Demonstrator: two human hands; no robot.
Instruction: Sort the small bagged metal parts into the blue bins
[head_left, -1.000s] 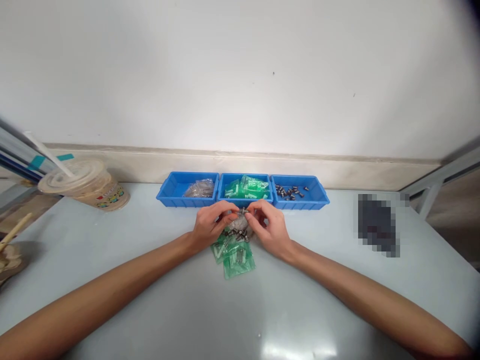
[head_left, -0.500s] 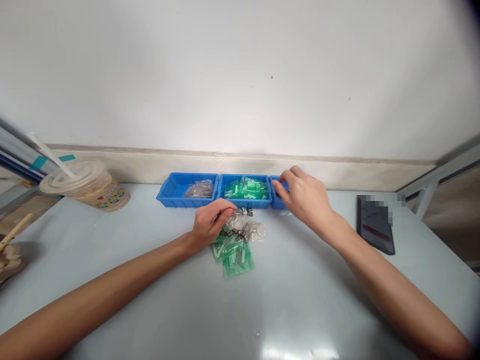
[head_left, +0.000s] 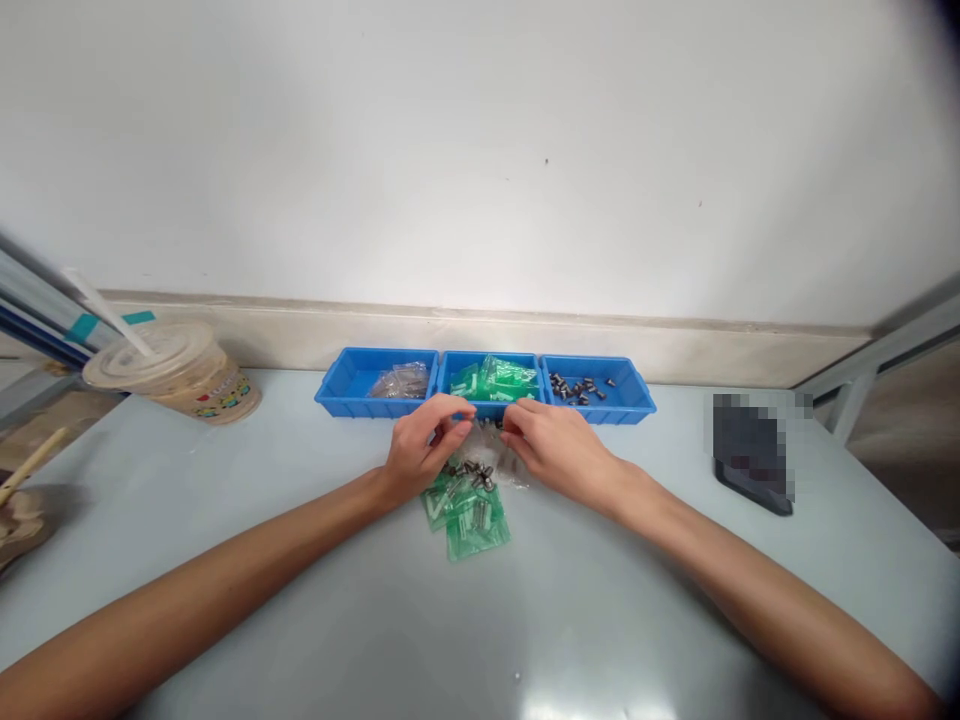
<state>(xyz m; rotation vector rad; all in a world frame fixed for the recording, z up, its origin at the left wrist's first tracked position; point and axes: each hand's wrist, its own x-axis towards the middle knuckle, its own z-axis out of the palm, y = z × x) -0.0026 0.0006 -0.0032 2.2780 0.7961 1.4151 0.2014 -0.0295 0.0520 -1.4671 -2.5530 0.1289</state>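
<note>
My left hand (head_left: 427, 445) is closed in a pinch over the pile at the front of the bins; what its fingertips hold, if anything, is too small to make out. Close to its right, my right hand (head_left: 559, 445) also has thumb and fingers together, above clear plastic bags (head_left: 514, 465). Its grip is hidden. Between and below the hands lie loose metal screws (head_left: 478, 473). Under these, toward me, are green plastic bags (head_left: 478, 540) with metal parts inside.
Three blue bins stand in a row by the wall: the left bin (head_left: 346, 385) with clear bags, the middle bin (head_left: 446, 362) with green bags, the right bin (head_left: 634, 398) with loose screws. A drink cup (head_left: 202, 375) stands left; a dark phone (head_left: 750, 490) lies right.
My right hand has come from the right bin down and left to the pile, uncovering the screws in that bin. My left hand has stayed almost still.
</note>
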